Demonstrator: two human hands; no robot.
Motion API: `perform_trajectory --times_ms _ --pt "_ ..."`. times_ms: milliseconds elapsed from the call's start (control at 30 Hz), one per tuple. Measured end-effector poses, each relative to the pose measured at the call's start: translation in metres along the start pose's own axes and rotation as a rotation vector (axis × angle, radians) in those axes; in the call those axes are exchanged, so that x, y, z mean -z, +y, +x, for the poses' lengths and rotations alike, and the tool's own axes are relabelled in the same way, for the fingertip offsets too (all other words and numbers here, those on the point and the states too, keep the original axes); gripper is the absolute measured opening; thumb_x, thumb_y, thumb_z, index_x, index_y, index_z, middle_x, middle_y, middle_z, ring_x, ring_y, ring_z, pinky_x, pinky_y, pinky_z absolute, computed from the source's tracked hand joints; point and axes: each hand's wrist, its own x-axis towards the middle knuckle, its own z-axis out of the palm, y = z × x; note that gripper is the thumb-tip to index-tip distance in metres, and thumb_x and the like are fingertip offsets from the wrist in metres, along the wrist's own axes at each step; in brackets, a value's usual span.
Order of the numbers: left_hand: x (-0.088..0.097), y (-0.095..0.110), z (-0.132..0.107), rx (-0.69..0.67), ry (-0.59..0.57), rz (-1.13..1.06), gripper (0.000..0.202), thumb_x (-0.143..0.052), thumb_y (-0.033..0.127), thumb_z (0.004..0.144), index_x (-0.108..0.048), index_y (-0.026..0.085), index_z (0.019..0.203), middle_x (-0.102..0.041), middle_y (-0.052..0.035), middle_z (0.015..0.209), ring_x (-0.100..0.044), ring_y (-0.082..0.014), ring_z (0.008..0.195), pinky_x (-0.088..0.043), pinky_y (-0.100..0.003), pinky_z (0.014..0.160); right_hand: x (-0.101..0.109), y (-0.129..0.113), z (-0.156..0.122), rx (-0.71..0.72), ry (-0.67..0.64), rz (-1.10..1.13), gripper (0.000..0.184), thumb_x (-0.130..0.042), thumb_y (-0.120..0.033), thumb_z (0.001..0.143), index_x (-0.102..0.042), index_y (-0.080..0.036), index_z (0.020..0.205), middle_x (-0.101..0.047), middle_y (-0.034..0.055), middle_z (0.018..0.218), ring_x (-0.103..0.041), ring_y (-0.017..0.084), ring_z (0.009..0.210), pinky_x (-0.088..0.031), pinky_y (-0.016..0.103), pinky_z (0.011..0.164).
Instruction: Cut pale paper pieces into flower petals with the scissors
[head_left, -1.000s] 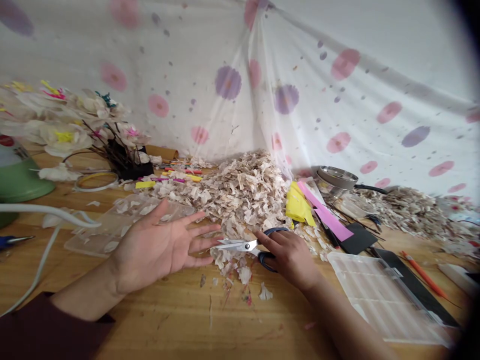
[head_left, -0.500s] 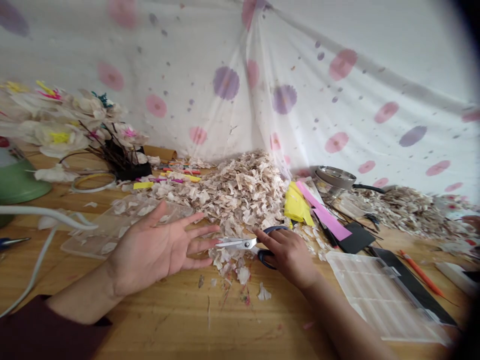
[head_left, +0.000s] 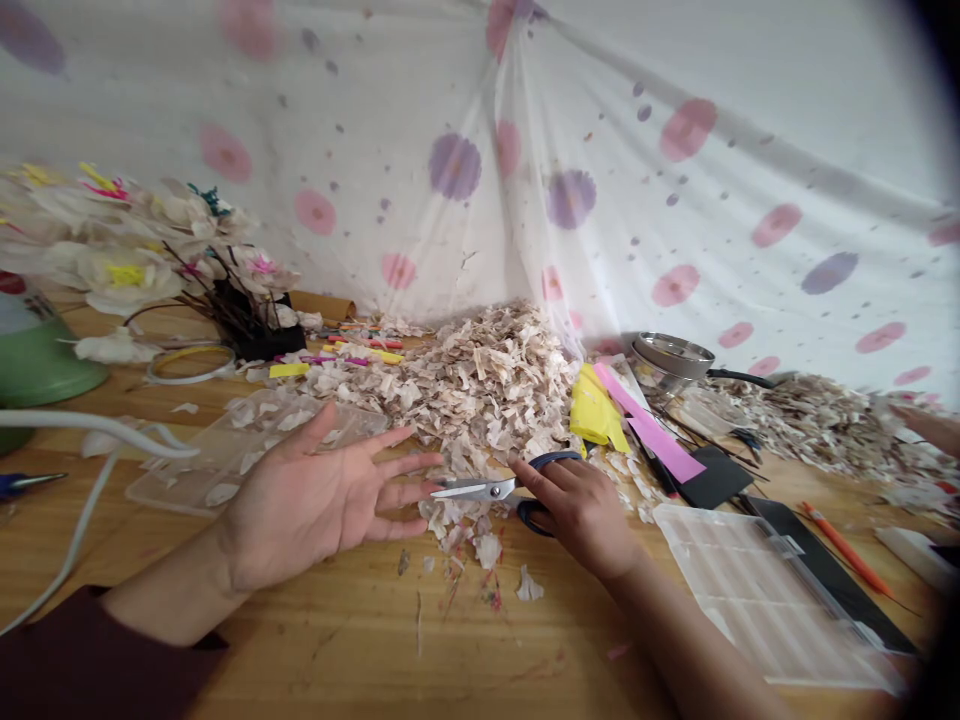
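My left hand point(head_left: 322, 495) is palm up over the table with its fingers spread, and nothing lies in it. My right hand point(head_left: 577, 510) grips a pair of scissors point(head_left: 487, 490) by the dark blue handles. The metal blades look nearly closed and point left, their tips beside the fingertips of my left hand. Behind both hands rises a heap of pale, dry petal-like scraps point(head_left: 487, 380). A few loose scraps point(head_left: 487, 548) lie just below the blades on the wooden table point(head_left: 360, 640).
Left stand white handmade flowers point(head_left: 124, 275) in a black holder, a green container point(head_left: 52, 360) and a clear tray point(head_left: 172, 485). Yellow paper point(head_left: 596, 405), pink strips point(head_left: 667, 448), a metal pan point(head_left: 675, 355) and a compartment box point(head_left: 765, 600) are on the right. Another person's hand point(head_left: 930, 428) shows at the far right.
My hands and the scissors hold nearly the same pose. The other person's hand at the far right has come further into view, over the second heap. The view has shifted very slightly.
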Motion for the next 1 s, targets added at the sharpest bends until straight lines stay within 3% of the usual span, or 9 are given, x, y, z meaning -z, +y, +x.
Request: perform_trajectory --times_ms 533,1000 --pt "0.0063 0.002 0.0004 0.038 -0.039 -0.059 0.083 -0.038 0.063 0.089 -0.01 0.019 0.152 -0.03 -0.0257 0.154 -0.039 -0.0427 0.136 -0.024 -0.068 0.107 -0.0003 0.0007 0.001 0.054 0.146 -0.045 0.026 -0.048 -0.022 0.096 -0.065 -0.015 0.115 -0.057 0.0 0.06 -0.049 0.017 0.055 -0.03 0.03 0.056" --pt "0.0057 0.0008 0.0013 0.036 -0.018 -0.065 0.083 -0.039 0.063 0.088 -0.007 0.021 0.153 -0.031 -0.0253 0.153 -0.052 -0.0414 0.124 -0.024 -0.068 0.106 -0.0023 0.0016 0.0001 0.03 0.106 0.0 0.031 -0.06 -0.02 0.088 -0.064 -0.014 0.118 -0.061 0.0008 0.066 -0.052 0.018 0.06 -0.032 0.029 0.059"
